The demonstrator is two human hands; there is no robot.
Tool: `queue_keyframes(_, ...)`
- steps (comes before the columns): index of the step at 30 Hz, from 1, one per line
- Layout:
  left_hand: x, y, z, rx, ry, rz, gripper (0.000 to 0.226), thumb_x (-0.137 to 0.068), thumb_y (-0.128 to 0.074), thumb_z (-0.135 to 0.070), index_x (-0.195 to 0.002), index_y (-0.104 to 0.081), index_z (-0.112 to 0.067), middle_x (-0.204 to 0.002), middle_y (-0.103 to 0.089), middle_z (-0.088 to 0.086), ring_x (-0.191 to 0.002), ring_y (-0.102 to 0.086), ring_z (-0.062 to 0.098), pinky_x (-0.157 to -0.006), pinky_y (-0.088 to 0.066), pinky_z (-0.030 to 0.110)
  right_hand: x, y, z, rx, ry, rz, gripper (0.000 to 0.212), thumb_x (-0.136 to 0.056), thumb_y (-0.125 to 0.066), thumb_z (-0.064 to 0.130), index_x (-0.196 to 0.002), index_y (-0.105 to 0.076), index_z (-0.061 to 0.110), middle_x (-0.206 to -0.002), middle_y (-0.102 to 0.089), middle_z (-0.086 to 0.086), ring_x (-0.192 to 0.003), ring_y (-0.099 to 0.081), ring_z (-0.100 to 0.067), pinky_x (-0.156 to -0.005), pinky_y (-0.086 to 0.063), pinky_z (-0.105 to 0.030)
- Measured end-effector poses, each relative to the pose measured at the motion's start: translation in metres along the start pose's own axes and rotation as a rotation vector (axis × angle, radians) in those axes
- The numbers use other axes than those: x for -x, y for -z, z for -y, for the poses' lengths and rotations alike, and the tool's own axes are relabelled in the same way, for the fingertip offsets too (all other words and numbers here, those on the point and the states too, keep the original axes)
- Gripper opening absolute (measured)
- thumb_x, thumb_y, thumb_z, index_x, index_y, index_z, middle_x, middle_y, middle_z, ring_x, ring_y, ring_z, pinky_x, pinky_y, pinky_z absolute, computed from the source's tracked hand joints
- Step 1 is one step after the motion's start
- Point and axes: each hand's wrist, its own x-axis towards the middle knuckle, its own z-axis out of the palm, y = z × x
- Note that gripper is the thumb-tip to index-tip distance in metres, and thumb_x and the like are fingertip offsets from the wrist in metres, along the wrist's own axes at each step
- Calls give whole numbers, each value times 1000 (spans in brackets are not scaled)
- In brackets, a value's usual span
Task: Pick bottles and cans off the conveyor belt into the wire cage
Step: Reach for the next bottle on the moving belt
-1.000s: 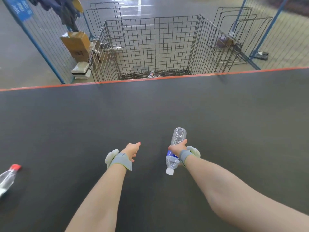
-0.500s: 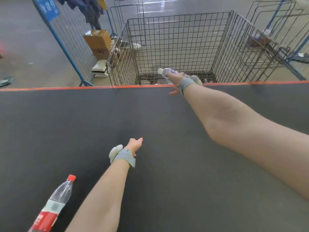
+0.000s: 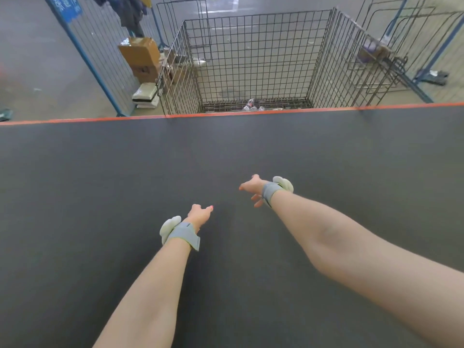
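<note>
The dark conveyor belt (image 3: 100, 197) fills the lower view, edged by an orange strip at its far side. Beyond that edge stands the wire cage (image 3: 253, 59), with a few clear bottles (image 3: 251, 105) lying on its floor near the front. My right hand (image 3: 253, 188) hovers over the middle of the belt, fingers spread, holding nothing. My left hand (image 3: 200, 214) is lower and to the left, loosely curled with the thumb forward, also holding nothing. Both wrists wear grey straps with white pads. No bottle lies on the visible belt.
A blue-framed mesh fence (image 3: 88, 54) stands left of the cage, with cardboard boxes (image 3: 141, 55) and white packages (image 3: 145, 96) beside it. Empty wire racks (image 3: 381, 51) stand to the cage's right. Concrete floor lies beyond.
My right hand let go of the clear bottle at the cage and drew back over the belt, now holding nothing. The red-capped bottle at lower left has left the view.
</note>
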Motion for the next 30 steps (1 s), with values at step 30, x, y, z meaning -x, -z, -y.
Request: queue_keyframes(30, 37, -124, -51, 258, 121, 337, 56, -82, -71, -30, -125, -43, -7, -121, -57, 14, -105, -60, 31, -73, -54, 47, -31, 91, -114, -172, -30, -324, 71, -91, -47, 16, -151, -11, 20, -131, -50, -16, -111, -59, -34, -92, -52, -47)
